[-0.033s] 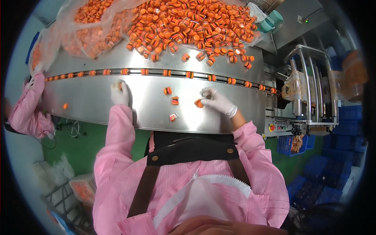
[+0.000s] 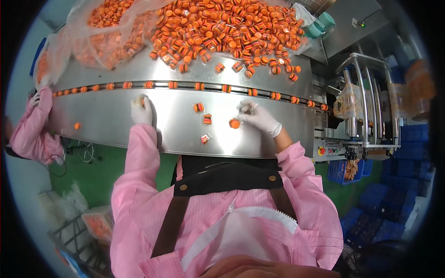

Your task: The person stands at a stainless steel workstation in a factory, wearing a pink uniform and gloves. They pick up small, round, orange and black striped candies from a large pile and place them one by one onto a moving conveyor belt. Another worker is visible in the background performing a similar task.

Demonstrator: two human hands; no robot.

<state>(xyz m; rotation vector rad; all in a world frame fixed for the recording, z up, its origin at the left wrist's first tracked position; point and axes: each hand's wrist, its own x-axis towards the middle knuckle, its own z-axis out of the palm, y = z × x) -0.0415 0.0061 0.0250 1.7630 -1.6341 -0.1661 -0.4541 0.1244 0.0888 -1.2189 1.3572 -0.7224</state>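
My right hand (image 2: 262, 119), in a white glove, hovers over the steel table with its thumb and fingers apart. Just left of its thumb lies a round orange burger-shaped candy (image 2: 234, 123), apart from the fingers. Farther left are two layered candies, one (image 2: 198, 107) above the other (image 2: 207, 119), and a small clear-wrapped piece (image 2: 205, 138) nearer me. My left hand (image 2: 141, 111), also gloved, rests on the table with curled fingers; a small orange-brown bit shows at its fingertips, too small to name. Beyond both hands, a conveyor channel (image 2: 213, 87) carries a row of spaced candies.
A large heap of candies (image 2: 222, 32) covers the far side, beside a clear plastic bag (image 2: 111, 41). A wrapping machine (image 2: 366, 102) stands at the right, with blue crates (image 2: 336, 171) below. At the left works another person in a pink sleeve (image 2: 34, 120).
The candies in the channel have shifted slightly right. My right thumb has come away from the orange candy, which now shows its round face. My left hand stays put.
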